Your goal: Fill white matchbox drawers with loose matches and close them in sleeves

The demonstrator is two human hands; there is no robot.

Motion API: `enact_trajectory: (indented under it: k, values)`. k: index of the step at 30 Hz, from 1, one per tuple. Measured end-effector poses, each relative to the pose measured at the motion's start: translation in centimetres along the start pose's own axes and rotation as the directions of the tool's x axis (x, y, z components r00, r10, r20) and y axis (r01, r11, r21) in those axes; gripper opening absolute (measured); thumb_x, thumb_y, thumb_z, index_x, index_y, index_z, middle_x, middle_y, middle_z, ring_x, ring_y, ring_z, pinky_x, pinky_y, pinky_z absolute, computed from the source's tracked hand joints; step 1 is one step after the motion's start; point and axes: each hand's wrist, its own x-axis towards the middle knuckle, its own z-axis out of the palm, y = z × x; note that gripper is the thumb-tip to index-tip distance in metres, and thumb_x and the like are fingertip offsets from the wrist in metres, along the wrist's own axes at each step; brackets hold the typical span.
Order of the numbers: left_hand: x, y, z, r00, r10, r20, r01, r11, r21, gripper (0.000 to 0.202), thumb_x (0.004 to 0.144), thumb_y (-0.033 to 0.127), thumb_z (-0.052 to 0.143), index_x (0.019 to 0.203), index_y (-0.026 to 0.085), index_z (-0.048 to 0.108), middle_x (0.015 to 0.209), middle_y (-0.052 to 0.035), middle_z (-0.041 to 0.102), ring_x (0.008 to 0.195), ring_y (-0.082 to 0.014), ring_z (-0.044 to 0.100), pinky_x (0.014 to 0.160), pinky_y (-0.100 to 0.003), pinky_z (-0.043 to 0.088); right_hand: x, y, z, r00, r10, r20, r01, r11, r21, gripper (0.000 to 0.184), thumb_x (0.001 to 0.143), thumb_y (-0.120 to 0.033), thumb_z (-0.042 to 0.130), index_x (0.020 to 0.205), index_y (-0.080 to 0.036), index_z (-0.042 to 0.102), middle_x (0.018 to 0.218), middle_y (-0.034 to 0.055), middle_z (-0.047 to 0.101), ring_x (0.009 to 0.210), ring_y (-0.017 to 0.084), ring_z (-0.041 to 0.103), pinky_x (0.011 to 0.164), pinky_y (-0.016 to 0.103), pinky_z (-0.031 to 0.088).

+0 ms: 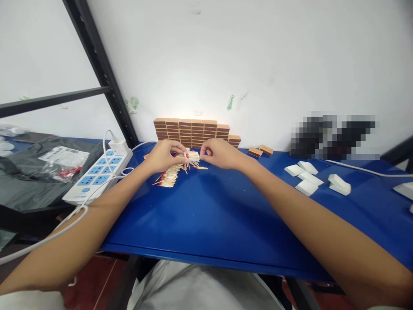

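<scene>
1. Pinching at the left, the left hand [164, 156] has its fingers around one end of a small white tray [186, 160], with matches [194, 155] packed inside!
2. Over at the opposite end, the right hand [221, 153] curls its fingers close to the match tips; whether they grip anything, I cannot tell.
3. Loose matches [168, 177] sprawl beside and below the left hand, red heads mostly leftward, on the blue desk [206, 219].
4. Right behind both hands, a stack of brown matchboxes [190, 132] lines the wall, stepping down rightward.
5. Two matchboxes [255, 152] lie apart; white pieces [309, 178] cluster farther right.
</scene>
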Motion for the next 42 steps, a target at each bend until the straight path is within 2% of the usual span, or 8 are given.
enact_trajectory:
  k: [5, 10, 16, 23, 27, 32, 38, 42]
  values:
    - [0.2, -0.3, -0.3, 0.999, 0.038, -0.029, -0.035, 0.994, 0.106, 0.039, 0.069, 0.044, 0.092, 0.094, 0.019, 0.076, 0.098, -0.0082, 0.081, 0.097, -0.0266, 0.077, 0.086, -0.034, 0.059, -0.1, 0.4, 0.5, 0.962, 0.062, 0.264, -0.056, 0.998, -0.03, 0.011, 0.088, -0.025, 0.074, 0.091, -0.016, 0.078, 0.088, 0.0048, 0.074, 0.072, 0.014, 0.059, 0.063, 0.025, 0.036]
    - [0.1, -0.3, -0.2, 0.998, 0.061, 0.006, -0.061, 0.996, 0.071, 0.042, 0.068, 0.049, 0.092, 0.093, 0.019, 0.076, 0.101, -0.0084, 0.081, 0.098, -0.0265, 0.077, 0.085, -0.033, 0.059, -0.4, -0.2, 0.5, 0.938, 0.079, 0.336, -0.076, 0.997, -0.021, 0.011, 0.09, -0.021, 0.069, 0.082, -0.016, 0.074, 0.084, 0.0044, 0.076, 0.069, 0.014, 0.06, 0.062, 0.026, 0.038]
    - [0.1, -0.5, -0.1, 0.998, 0.066, 0.005, -0.066, 0.995, 0.079, 0.04, 0.066, 0.047, 0.093, 0.092, 0.02, 0.078, 0.102, -0.0076, 0.081, 0.098, -0.027, 0.077, 0.084, -0.033, 0.059, -0.7, -0.5, 0.0, 0.908, 0.034, 0.418, -0.032, 0.999, -0.011, 0.022, 0.093, -0.02, 0.065, 0.071, -0.018, 0.064, 0.084, 0.0055, 0.075, 0.069, 0.016, 0.059, 0.061, 0.026, 0.037]
    - [0.1, -0.1, 0.0, 0.998, 0.052, 0.018, -0.054, 0.993, 0.103, 0.04, 0.065, 0.047, 0.092, 0.09, 0.02, 0.078, 0.098, -0.0075, 0.081, 0.096, -0.0271, 0.077, 0.085, -0.034, 0.059, -0.6, -0.6, 0.0, 0.93, 0.068, 0.361, -0.049, 0.997, -0.06, 0.006, 0.089, -0.02, 0.068, 0.085, -0.017, 0.072, 0.086, 0.0064, 0.076, 0.07, 0.017, 0.061, 0.059, 0.028, 0.035]
    - [0.1, -0.2, 0.0, 0.998, 0.06, 0.025, -0.062, 0.993, 0.099, 0.04, 0.066, 0.047, 0.092, 0.091, 0.02, 0.078, 0.098, -0.0074, 0.081, 0.096, -0.0267, 0.077, 0.084, -0.032, 0.058, -0.6, -0.7, 0.2, 0.926, 0.067, 0.372, -0.046, 0.997, -0.065, 0.009, 0.09, -0.022, 0.068, 0.085, -0.017, 0.071, 0.081, 0.0058, 0.074, 0.068, 0.016, 0.06, 0.058, 0.029, 0.035]
    - [0.1, -0.1, 0.0, 0.998, 0.052, 0.033, -0.055, 0.992, 0.113, 0.041, 0.067, 0.047, 0.093, 0.093, 0.019, 0.078, 0.096, -0.0074, 0.082, 0.093, -0.0259, 0.077, 0.084, -0.032, 0.057, -0.7, -0.9, 0.2, 0.934, 0.068, 0.352, -0.038, 0.995, -0.09, 0.004, 0.087, -0.015, 0.067, 0.085, -0.017, 0.07, 0.08, 0.005, 0.071, 0.066, 0.015, 0.056, 0.058, 0.029, 0.032]
    - [0.0, 0.1, 0.0, 0.999, 0.035, 0.033, -0.039, 0.992, 0.119, 0.04, 0.067, 0.044, 0.092, 0.093, 0.018, 0.077, 0.096, -0.0081, 0.082, 0.093, -0.0263, 0.077, 0.083, -0.033, 0.058, -0.9, -1.0, -0.2, 0.899, 0.026, 0.437, 0.011, 0.996, -0.083, 0.019, 0.086, -0.013, 0.06, 0.068, -0.018, 0.058, 0.064, -0.0009, 0.055, 0.057, 0.012, 0.039, 0.058, 0.029, 0.029]
    - [0.0, 0.0, 0.2, 0.998, 0.019, 0.061, -0.025, 0.995, 0.093, 0.041, 0.063, 0.044, 0.093, 0.092, 0.019, 0.078, 0.098, -0.0078, 0.082, 0.096, -0.0277, 0.077, 0.084, -0.035, 0.058, -0.4, -0.1, 0.0, 0.935, -0.01, 0.354, 0.017, 1.0, -0.015, 0.013, 0.087, -0.014, 0.058, 0.076, -0.018, 0.064, 0.068, -0.0006, 0.06, 0.061, 0.013, 0.043, 0.059, 0.028, 0.029]
